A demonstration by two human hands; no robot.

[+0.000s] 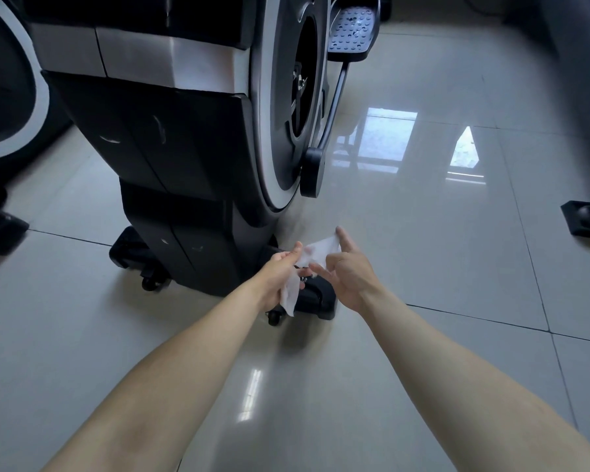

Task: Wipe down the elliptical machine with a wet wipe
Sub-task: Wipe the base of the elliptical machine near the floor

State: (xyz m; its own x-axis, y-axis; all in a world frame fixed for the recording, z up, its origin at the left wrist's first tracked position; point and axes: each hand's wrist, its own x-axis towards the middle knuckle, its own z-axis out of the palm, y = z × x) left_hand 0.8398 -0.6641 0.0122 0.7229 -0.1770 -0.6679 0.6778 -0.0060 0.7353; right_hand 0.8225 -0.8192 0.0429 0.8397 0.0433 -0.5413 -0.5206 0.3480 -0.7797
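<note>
The elliptical machine (171, 141) fills the upper left: a black and silver housing, a large flywheel disc (286, 97) and a studded foot pedal (353, 27) on a crank arm. A white wet wipe (315, 252) is stretched between my two hands, just in front of the machine's wheeled base (315, 299). My left hand (281, 277) grips the wipe's lower part, which hangs down from the palm. My right hand (349, 270) pinches the wipe's upper corner between thumb and fingers.
Glossy light floor tiles (423, 233) spread to the right and toward me, reflecting a window. A second machine's round housing (11, 97) stands at the far left. A black foot with a caster (588, 221) sits at the right edge.
</note>
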